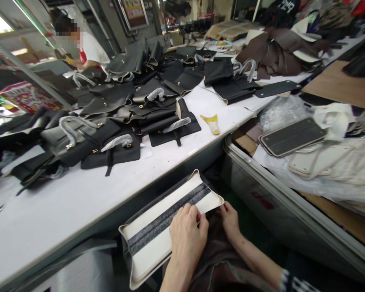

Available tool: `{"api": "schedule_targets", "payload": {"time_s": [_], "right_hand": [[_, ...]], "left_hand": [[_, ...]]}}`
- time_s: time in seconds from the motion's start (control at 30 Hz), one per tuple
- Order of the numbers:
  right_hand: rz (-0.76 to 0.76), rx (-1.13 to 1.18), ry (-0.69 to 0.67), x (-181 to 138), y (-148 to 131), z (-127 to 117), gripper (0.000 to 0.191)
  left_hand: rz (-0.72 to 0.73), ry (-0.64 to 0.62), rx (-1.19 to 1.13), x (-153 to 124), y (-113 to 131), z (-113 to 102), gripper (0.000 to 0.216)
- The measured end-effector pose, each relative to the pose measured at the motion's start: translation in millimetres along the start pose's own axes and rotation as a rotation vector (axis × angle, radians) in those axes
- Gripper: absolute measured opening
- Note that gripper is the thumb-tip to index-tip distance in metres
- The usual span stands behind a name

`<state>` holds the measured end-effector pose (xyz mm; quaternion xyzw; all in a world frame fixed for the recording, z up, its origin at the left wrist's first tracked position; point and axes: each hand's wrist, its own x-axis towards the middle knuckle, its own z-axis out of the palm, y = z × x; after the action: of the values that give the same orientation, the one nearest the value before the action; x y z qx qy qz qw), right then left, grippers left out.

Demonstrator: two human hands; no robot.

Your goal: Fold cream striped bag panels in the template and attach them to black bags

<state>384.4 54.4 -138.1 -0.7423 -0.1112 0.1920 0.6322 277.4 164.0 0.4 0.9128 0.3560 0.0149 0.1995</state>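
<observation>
Across my lap lies a black bag body [152, 239], its cream rectangular side facing up with dark grey strips running along the middle. Its corners curl up a little and show raw, pale edges. My left hand [188, 227] is closed on the near long edge, thumb and fingers pinched together there. At the right-hand corner my right hand [230, 221] grips the edge between thumb and fingers; part of its hold is hidden behind the panel.
A white table [167, 166] carries several black handbags [118, 152] with plastic-wrapped handles. A yellow-and-white piece [212, 123] lies near its edge. On the right, a bin [270, 198] holds dark oval-ended panels [292, 136] and pale ones. Brown leather pieces [276, 52] and a co-worker [91, 48] are farther back.
</observation>
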Motion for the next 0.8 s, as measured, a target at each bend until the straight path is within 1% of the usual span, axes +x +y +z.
{"api": "schedule_targets", "payload": {"time_s": [0.03,0.07,0.1,0.13,0.17,0.2,0.23,0.3,0.4,0.53,0.63,0.8], "right_hand": [[-0.037,-0.031,-0.004,-8,-3,-11,0.033],[-0.109,-0.073,-0.024,-16,-7,-22,0.029],[-0.224,-0.130,-0.064,-26,-13,-31,0.026],[-0.379,-0.203,-0.115,-34,-19,-39,0.029],[-0.545,-0.279,-0.166,-41,-26,-43,0.036],[-0.703,-0.353,-0.208,-45,-34,-46,0.044],[-0.830,-0.416,-0.235,-48,-40,-46,0.051],[-0.963,-0.502,-0.251,-47,-51,-40,0.057],[-1.027,-0.628,-0.262,-40,-57,-30,0.058],[-1.032,-0.772,-0.259,-35,-55,-24,0.056],[-1.029,-0.798,-0.266,-33,-53,-23,0.056],[-1.057,-0.778,-0.245,-31,-52,-20,0.059]], "left_hand": [[0.000,0.007,0.003,0,0,0,0.019],[-0.001,0.012,0.006,0,0,0,0.019],[-0.001,0.017,0.007,0,0,0,0.019],[-0.002,0.023,0.008,0,1,0,0.019],[-0.004,0.028,0.009,0,1,0,0.018],[-0.004,0.031,0.010,0,1,0,0.018],[-0.002,0.034,0.010,-1,1,0,0.018],[0.005,0.042,0.011,-1,1,0,0.018],[0.013,0.055,0.011,-2,1,0,0.018],[0.005,0.054,-0.001,-2,1,1,0.018],[0.000,0.042,-0.009,-1,1,1,0.018],[0.005,0.041,0.017,1,2,1,0.016]]}}
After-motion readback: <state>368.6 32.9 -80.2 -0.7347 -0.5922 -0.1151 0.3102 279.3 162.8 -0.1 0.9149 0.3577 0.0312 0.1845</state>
